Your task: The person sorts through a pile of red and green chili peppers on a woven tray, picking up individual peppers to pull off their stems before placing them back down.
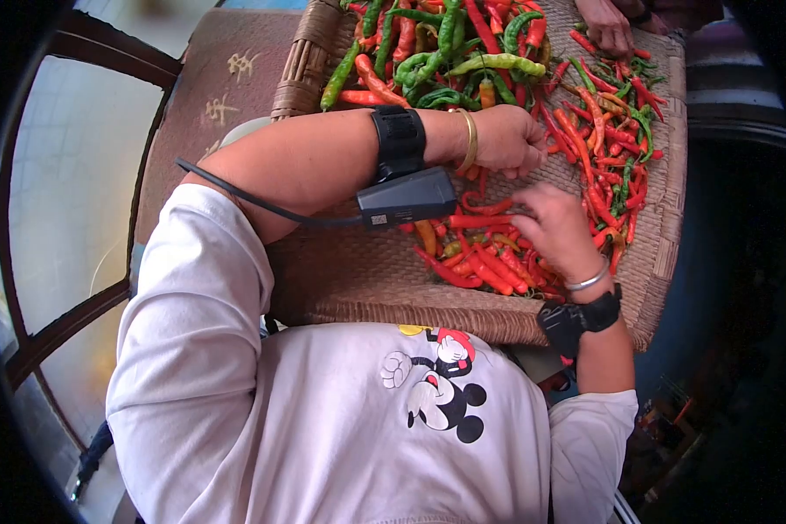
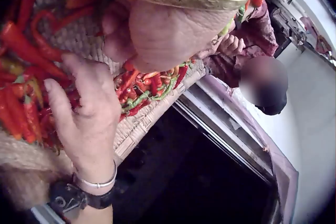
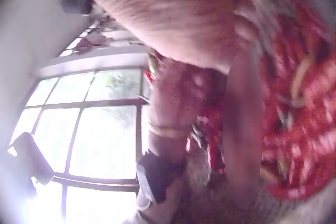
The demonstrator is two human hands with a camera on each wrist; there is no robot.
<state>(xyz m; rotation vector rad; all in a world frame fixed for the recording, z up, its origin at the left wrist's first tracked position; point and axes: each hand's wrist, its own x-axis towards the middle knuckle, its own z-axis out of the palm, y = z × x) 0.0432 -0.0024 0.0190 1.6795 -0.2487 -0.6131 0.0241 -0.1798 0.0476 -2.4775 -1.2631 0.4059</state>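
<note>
**Right hand**: lower right of centre in the head view. My fingers lie fairly straight and relaxed on the chillies, gripping nothing that I can make out. The fingertips touch the end of a long red chilli that lies crosswise between my two hands.

**Left hand**: just above the right hand. The fingers are curled down into the chillies. I cannot tell whether they hold one, as the palm hides it.

**Red pile**: directly under and left of my right hand, lower middle of the frame. It is almost all red with a few orange pieces. I take this as the part already sorted out.

**Mixed heap**: top centre, green and red chillies tangled together. It looks unsorted.

**Side strip**: right edge, mostly red with green strands through it. It looks only partly picked over.

**Woven tray**: carries all of the above, and its lower left is bare weave.

**Another person's hand**: top right, resting on the same chillies.

**Progress, my judgement**: one small pile is separated and the larger share remains mixed, so well under half is done.
</note>
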